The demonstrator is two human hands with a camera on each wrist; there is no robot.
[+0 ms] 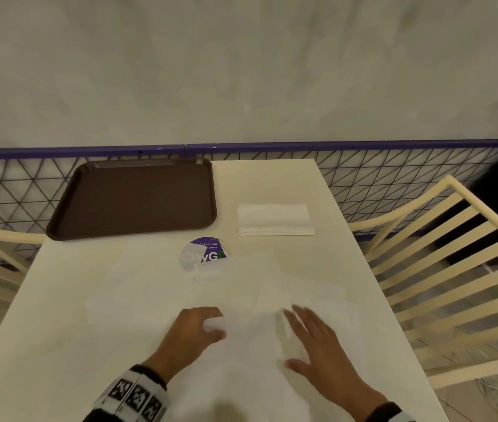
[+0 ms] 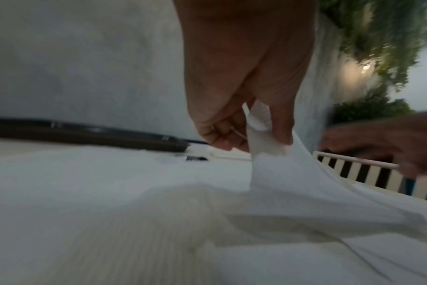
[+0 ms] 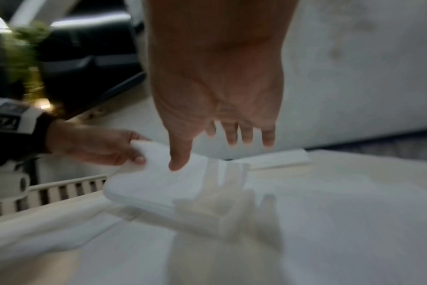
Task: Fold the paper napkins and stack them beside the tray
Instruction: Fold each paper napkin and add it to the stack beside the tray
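Observation:
A white paper napkin (image 1: 250, 339) lies unfolded on the table's near middle. My left hand (image 1: 194, 332) pinches its left edge between thumb and fingers and lifts that edge off the table; the pinched napkin (image 2: 261, 135) and left hand (image 2: 244, 123) show close up in the left wrist view. My right hand (image 1: 317, 342) hovers flat, fingers spread, just above the napkin's right part (image 3: 173, 185); its fingers (image 3: 232, 135) are straight. A stack of folded napkins (image 1: 275, 220) sits right of the brown tray (image 1: 135, 199).
More flat napkins (image 1: 305, 293) are spread over the white table (image 1: 59, 330). A round purple sticker (image 1: 205, 252) lies below the tray. Cream slatted chairs (image 1: 454, 269) stand at the right and left sides. A wire-mesh fence (image 1: 378, 175) runs behind the table.

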